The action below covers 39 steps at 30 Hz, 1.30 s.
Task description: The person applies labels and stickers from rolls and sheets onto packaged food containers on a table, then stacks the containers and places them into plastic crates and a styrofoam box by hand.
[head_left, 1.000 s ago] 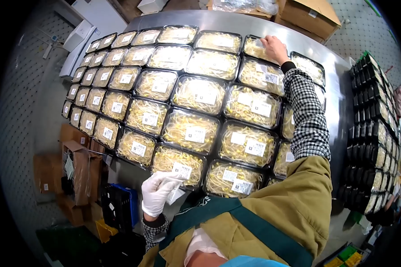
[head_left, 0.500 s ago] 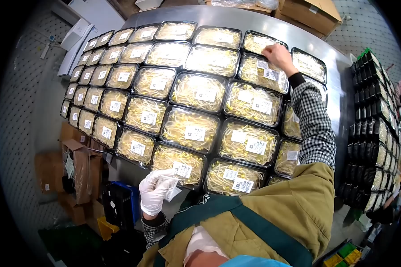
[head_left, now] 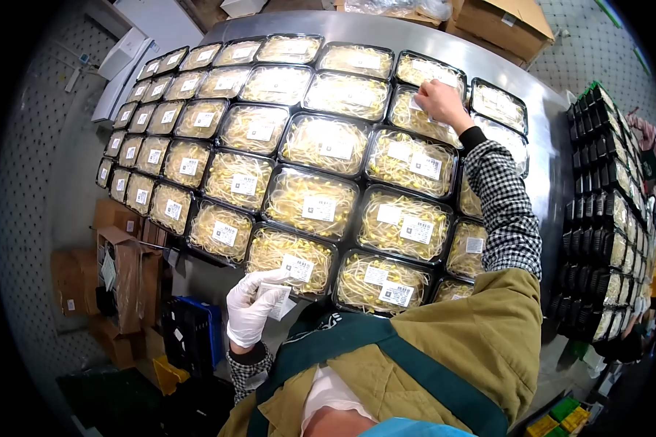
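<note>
With fingers of left hand (head_left: 251, 309) closed on paper slips (head_left: 279, 303) by near edge of worktop (head_left: 364, 26), right hand (head_left: 442, 103) curled over sprout tray (head_left: 403, 109) toward far edge, grip hidden, best press lightly, evenly.

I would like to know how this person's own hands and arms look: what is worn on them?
The left hand wears a white glove; the right hand has none. Both forearms have black-and-white checked sleeve covers with dark wrist cuffs. Above the right one, a loose olive-tan jacket sleeve shows.
</note>
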{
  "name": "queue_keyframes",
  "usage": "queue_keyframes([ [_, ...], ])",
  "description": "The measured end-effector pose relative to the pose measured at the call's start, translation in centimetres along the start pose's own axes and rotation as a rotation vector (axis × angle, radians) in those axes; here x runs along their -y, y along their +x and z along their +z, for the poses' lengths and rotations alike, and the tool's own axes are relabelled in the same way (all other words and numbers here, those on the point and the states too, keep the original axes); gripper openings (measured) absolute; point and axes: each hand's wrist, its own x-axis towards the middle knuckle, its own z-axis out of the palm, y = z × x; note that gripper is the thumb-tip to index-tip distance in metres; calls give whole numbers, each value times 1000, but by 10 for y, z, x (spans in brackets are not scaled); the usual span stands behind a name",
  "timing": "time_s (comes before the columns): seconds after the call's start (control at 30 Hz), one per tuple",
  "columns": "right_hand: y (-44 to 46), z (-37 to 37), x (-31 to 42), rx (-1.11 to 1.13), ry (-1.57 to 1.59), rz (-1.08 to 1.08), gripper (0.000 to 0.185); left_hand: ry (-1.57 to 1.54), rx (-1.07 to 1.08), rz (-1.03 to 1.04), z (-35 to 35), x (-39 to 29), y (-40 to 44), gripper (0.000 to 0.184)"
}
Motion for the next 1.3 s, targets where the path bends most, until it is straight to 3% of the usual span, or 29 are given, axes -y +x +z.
queue_keyframes([
  [0.07, -8, 15, 2, -128, -48, -37, 23, 20, -11, 19, -3, 1, -3, 19],
  [0.2, -19, 11, 16, -252, -39, 90, 29, 14, 93, 92, -12, 5, -6, 15],
  [0.27, -22, 11, 20, -432, -47, 61, 23, 77, 155, 190, -13, 4, -4, 13],
  [0.3, -27, 6, 38, -514, 97, 50, 18, 113, 107, 211, -10, 4, -2, 8],
  [0.33, -38, -6, 72, -416, 411, 97, 18, 152, 62, 206, -9, 9, 0, 1],
  [0.37, -58, -26, 114, -177, 588, 107, 19, 134, 51, 157, -12, 18, 1, 4],
  [0.4, -81, -25, 149, -43, 840, -109, 20, 200, 24, 206, -9, 20, 4, 7],
  [0.47, -138, -54, 227, 673, 1073, -119, 19, 206, -77, 365, -7, 33, 9, 15],
  [0.53, -188, -54, 285, 693, 1249, -241, 18, 238, -164, 531, -13, 56, 12, 23],
  [0.6, -212, -52, 313, 672, 1190, -90, 17, 207, -118, 474, -28, 63, 7, 31],
  [0.67, -225, -50, 334, 633, 1132, 20, 16, 166, 10, 398, -46, 64, 0, 33],
  [0.73, -238, -41, 351, 523, 1111, 121, 15, 222, 100, 371, -69, 67, -4, 24],
  [0.8, -241, -27, 361, 208, 948, 80, 13, 163, 187, 321, -88, 63, -5, 16],
  [0.87, -224, -9, 364, 83, 675, 125, 16, 122, 330, 221, -117, 69, -1, 12],
  [0.93, -209, 26, 370, -76, 427, 19, 20, -80, 352, 238, -132, 66, 2, 7],
  [1.0, -201, 45, 382, -109, 323, 35, 21, -265, 464, 65, -155, 60, 4, 26],
  [1.07, -201, 55, 393, -273, 172, -102, 20, -391, 508, -45, -170, 55, 6, 27],
  [1.13, -203, 62, 395, -262, 191, 8, 18, -378, 524, -72, -180, 54, 5, 21],
  [1.23, -207, 51, 383, -304, 808, 302, 16, -299, 650, -88, -194, 63, 6, 18],
  [1.27, -210, 48, 383, -355, 879, 358, 16, -341, 631, -102, -189, 72, 6, 16],
  [1.3, -210, 49, 389, -440, 611, 261, 16, -148, 679, 20, -190, 74, 9, 15],
])
